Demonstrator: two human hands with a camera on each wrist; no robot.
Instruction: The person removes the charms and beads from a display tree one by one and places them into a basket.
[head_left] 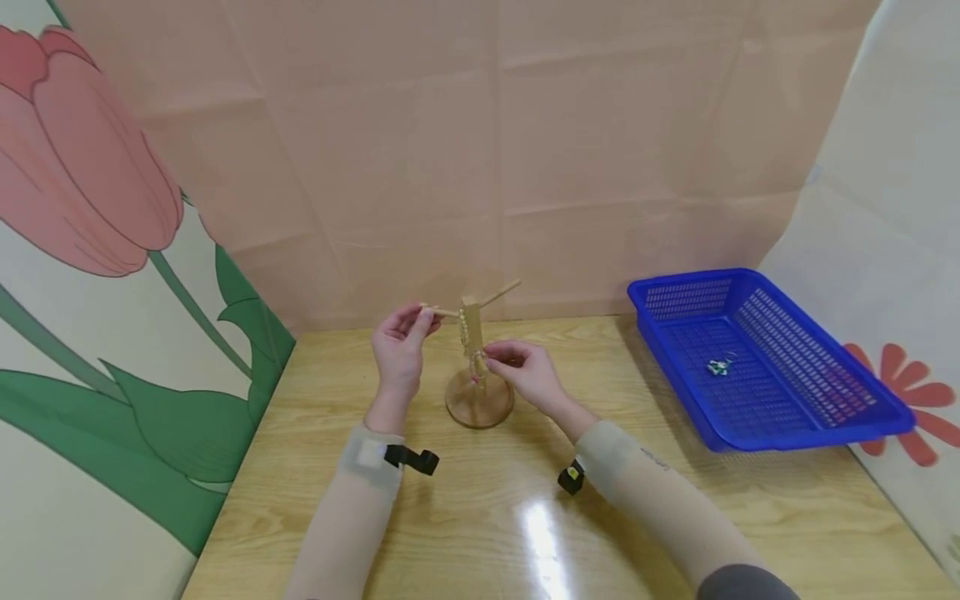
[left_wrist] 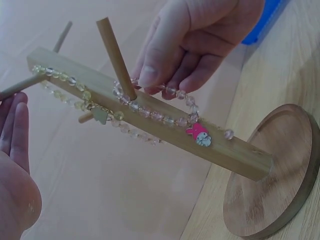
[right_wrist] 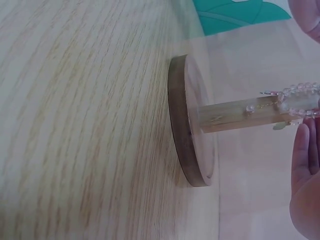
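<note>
A wooden stand (head_left: 472, 333) with a round base (head_left: 480, 408) and side pegs stands upright on the table. My left hand (head_left: 397, 350) pinches the end of its left upper peg (head_left: 447, 312) between thumb and fingers. A bracelet of yellowish beads (left_wrist: 75, 82) with a pale charm hangs from that peg. Pink clear beads form a second bracelet (left_wrist: 150, 114), looped around a lower peg (left_wrist: 116, 57) and carrying a pink-and-white character charm (left_wrist: 199, 135). My right hand (head_left: 528, 375) pinches the pink bracelet's beads between thumb and fingers.
A blue plastic basket (head_left: 697, 417) stands at the right of the table, holding a small green-and-white trinket (head_left: 720, 367). Another upper peg (head_left: 501, 292) points back and right. A pinkish sheet (head_left: 450, 167) hangs behind the table, with printed panels on both sides.
</note>
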